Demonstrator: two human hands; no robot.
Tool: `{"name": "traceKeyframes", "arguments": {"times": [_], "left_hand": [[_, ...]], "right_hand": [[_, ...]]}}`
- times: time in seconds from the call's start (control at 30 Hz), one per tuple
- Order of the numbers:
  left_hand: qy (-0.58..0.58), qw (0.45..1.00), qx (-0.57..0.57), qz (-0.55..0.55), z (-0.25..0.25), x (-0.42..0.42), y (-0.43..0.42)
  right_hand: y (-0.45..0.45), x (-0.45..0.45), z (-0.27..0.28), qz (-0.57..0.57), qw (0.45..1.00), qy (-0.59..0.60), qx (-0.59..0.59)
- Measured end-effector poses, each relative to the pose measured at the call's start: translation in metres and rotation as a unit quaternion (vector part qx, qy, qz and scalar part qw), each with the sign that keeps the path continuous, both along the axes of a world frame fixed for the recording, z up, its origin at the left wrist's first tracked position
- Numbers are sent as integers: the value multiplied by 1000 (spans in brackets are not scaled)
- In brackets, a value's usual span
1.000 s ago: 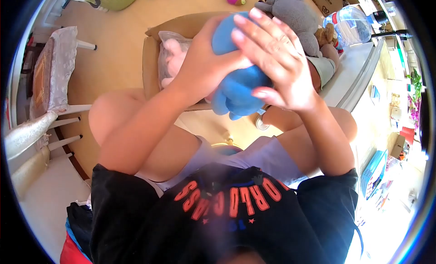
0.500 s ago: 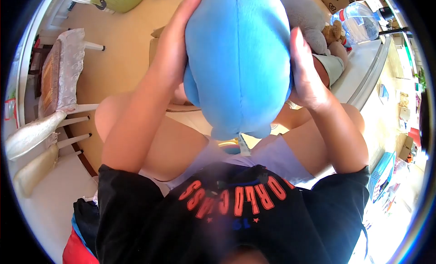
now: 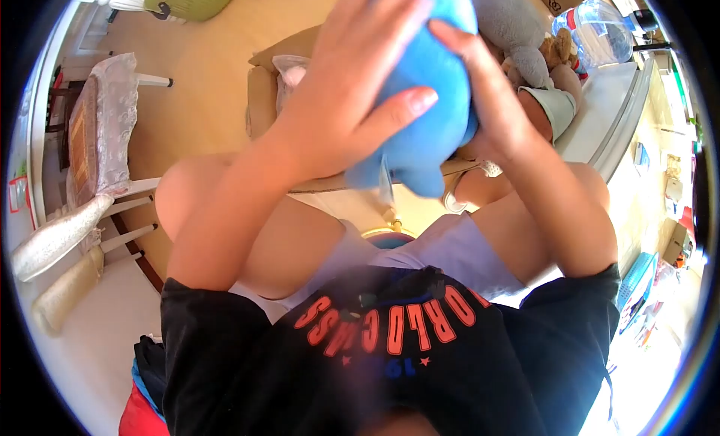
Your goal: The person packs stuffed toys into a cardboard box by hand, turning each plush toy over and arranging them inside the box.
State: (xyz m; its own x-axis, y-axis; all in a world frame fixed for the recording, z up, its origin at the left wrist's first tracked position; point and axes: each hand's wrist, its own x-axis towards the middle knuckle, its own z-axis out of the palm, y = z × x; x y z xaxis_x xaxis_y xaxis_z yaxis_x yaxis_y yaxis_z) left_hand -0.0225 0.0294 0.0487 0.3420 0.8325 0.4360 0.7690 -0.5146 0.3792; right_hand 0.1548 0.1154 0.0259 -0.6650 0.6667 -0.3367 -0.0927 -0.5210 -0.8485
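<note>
A blue plush toy (image 3: 431, 110) is held up in front of me, over my lap. My left hand (image 3: 352, 83) lies across its left side, thumb stretched over the plush and fingertips blurred near the top. Round its right side, my right hand (image 3: 491, 91) grips it with the thumb on the upper surface. A white tag (image 3: 385, 179) hangs from the toy's lower end. The top of the toy runs out of view. Beneath it stands an open cardboard box (image 3: 261, 106), partly hidden by my arms, with something pinkish in clear plastic (image 3: 291, 74) inside.
Grey plush toy (image 3: 510, 23), brown teddy bear (image 3: 556, 50) and large clear water bottle (image 3: 600, 32) sit at the upper right, beside a long counter (image 3: 622, 128). At left are a lace-covered chair (image 3: 112, 121) and, further up, a green basket (image 3: 195, 0).
The blue plush toy has turned and shifted up and right. My left hand has moved from its outer edge across its side, and more of the box shows.
</note>
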Motion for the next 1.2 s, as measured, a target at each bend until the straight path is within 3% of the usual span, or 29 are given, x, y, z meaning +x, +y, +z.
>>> {"name": "traceKeyframes", "arguments": {"times": [0.07,0.1,0.13,0.17,0.23,0.27,0.3,0.33,0.4,0.47,0.53,0.63,0.7,0.73,0.83,0.87,0.97,1.0,1.07,1.1,1.2], "left_hand": [[201,973,106,31,-17,7,0],[162,986,24,-2,-19,18,-8],[28,994,-80,-63,-29,25,-16],[-104,972,-177,-117,-37,30,-22],[-152,910,-354,-151,-27,26,-31],[-196,916,-323,-135,-28,24,-30],[-238,919,-290,-119,-29,22,-29],[-294,944,-133,-71,-37,19,-21],[-358,930,62,48,-40,10,-5],[-346,925,13,155,-24,4,1],[-290,941,-38,169,-35,4,0],[-363,856,-6,368,-38,57,20],[-490,785,-210,316,-23,26,2],[-565,765,-161,263,-33,17,8],[-656,694,-208,213,-35,5,4],[-731,618,-213,193,-47,2,7],[-724,601,-284,185,-77,-4,1],[-700,616,-288,220,-87,2,2],[-694,607,-335,194,-103,9,3],[-692,600,-365,166,-108,10,6],[-702,545,-440,130,-115,11,9]], "right_hand": [[15,-1,-5,-67,997,41,13],[33,6,-17,-50,997,65,10],[28,4,-1,-80,995,51,40],[38,2,5,-113,991,56,39],[70,-1,10,-181,980,83,2],[72,11,9,-132,983,125,-6],[61,6,15,-165,982,74,49],[44,-7,22,-198,974,24,104],[28,-16,26,-160,980,8,114],[12,-21,24,-118,987,11,106],[-1,-33,31,-93,993,1,71],[0,-35,38,-59,997,16,52],[18,-32,17,-19,993,55,105],[26,-30,9,1,987,73,146],[37,-26,16,28,992,26,122],[35,-24,19,29,987,16,154],[56,-19,-10,32,948,-44,312],[54,-16,-15,-9,905,-96,414],[49,-4,-16,64,882,-157,440],[46,-4,-21,96,937,-116,316],[43,2,-37,32,852,-174,493]]}}
